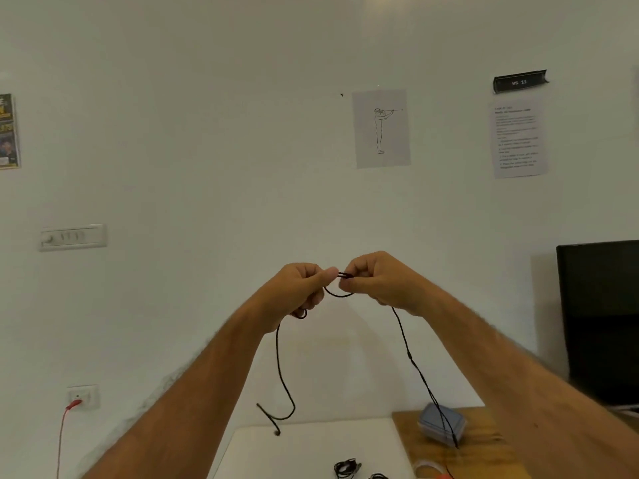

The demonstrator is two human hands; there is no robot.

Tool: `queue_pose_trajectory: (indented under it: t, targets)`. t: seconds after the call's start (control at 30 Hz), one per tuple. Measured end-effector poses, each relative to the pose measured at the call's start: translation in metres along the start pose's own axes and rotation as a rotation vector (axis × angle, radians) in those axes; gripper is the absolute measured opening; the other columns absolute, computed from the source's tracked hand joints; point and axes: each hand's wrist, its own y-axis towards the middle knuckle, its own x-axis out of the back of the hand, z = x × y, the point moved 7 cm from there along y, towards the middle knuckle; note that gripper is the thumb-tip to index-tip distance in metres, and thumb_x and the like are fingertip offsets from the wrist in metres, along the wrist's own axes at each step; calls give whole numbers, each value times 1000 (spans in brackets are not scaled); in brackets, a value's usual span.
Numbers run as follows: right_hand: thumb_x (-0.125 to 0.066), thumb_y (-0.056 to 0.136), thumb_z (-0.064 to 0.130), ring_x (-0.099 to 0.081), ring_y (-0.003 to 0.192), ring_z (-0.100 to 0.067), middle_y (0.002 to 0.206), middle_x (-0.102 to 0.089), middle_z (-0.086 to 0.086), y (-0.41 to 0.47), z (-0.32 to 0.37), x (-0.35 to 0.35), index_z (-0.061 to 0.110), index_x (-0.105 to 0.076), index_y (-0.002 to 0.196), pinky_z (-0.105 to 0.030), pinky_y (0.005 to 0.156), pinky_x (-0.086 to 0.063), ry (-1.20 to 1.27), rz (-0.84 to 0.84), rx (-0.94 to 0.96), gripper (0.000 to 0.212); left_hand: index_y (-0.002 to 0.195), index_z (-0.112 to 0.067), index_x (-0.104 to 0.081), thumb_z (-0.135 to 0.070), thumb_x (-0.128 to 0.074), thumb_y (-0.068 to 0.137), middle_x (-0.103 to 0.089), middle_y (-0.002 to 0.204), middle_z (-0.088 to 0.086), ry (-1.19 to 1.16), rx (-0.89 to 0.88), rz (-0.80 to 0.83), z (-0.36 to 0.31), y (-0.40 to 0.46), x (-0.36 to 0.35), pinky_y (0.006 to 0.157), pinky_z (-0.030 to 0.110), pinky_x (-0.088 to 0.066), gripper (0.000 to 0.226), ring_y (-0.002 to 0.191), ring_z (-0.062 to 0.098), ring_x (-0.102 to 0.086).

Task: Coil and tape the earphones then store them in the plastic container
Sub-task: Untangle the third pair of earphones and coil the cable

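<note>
We hold the earphones (340,292) raised before us, left hand (304,288) and right hand (377,281) each pinching the cord, a short loop sagging between, both ends hanging down. Below the right hand sits a lidded container (441,426), contents unclear.

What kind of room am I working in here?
Probably an office or lab workstation: a printed instruction sheet taped to the wall under a black "WS 11" label, a dark monitor at the right, and a white table below.
</note>
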Motion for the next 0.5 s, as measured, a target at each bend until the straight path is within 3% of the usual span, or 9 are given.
queue_pose_trajectory:
  t: [0.13,0.27,0.33,0.4,0.5]
  targets:
    - [-67,83,4,-26,43,-9,45,-33,9,1,-10,31,6,-70,84,-22,50,-27,-67,-131,-22,4,62,-21,-42,-42,-65,89,-36,53,-5,-14,47,8,14,-4,22,47,24,-18,41,47,10,-24]
    - [-83,76,22,-28,43,-7,47,-33,10,-6,-19,44,16,-73,87,-23,50,-25,-308,-54,-45,16,62,-22,-34,-39,-64,89,-28,56,-5,-63,74,-93,35,-9,63,44,23,-15,44,49,12,-18]
    - [-83,77,31,-25,47,-11,52,-33,4,-12,-24,40,17,-74,89,-18,47,-24,-275,61,-84,20,62,-22,-35,-39,-65,89,-29,55,-6,3,97,-119,47,-11,76,44,22,-18,43,49,11,-20]
    - [-73,87,22,-23,48,-14,55,-31,-1,-14,-22,32,13,-74,93,-19,43,-23,-137,139,-42,11,64,-19,-43,-38,-66,89,-36,52,-7,118,120,-168,59,-11,84,44,20,-22,39,47,9,-27]
    - [-64,91,3,-24,46,-13,53,-30,-3,-12,-15,39,7,-74,91,-22,43,-21,5,42,35,11,66,-17,-51,-39,-68,88,-42,52,-6,198,163,-163,79,-13,84,45,20,-25,35,47,8,-33]
